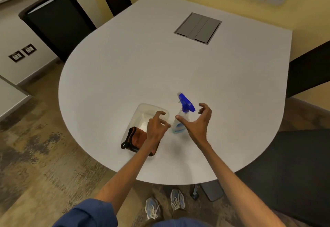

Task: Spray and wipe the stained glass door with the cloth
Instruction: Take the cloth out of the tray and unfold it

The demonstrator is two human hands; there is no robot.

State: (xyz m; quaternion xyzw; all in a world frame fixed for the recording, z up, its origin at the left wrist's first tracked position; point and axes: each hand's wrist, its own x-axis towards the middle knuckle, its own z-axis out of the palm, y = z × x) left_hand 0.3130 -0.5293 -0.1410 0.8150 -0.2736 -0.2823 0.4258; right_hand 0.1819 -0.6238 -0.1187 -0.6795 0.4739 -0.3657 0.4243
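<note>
Both grips spread: right hand (pixel 198 123) by translucent spray bottle (pixel 180 119); left hand (pixel 156 128) over seemingly folded cloth (pixel 137 137).

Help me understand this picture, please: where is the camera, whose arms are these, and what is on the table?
There is no machine here: a person wears a wide-angle camera on the head, looking forward and down, so the two bare arms are their own. On the white table stands a spray bottle with a blue trigger head, beside a clear plastic tub holding an orange and black cloth. The right hand is open around the bottle, not yet gripping it. The left hand hovers over the tub, holding nothing. Black chairs surround the table. No glass door is in view.
</note>
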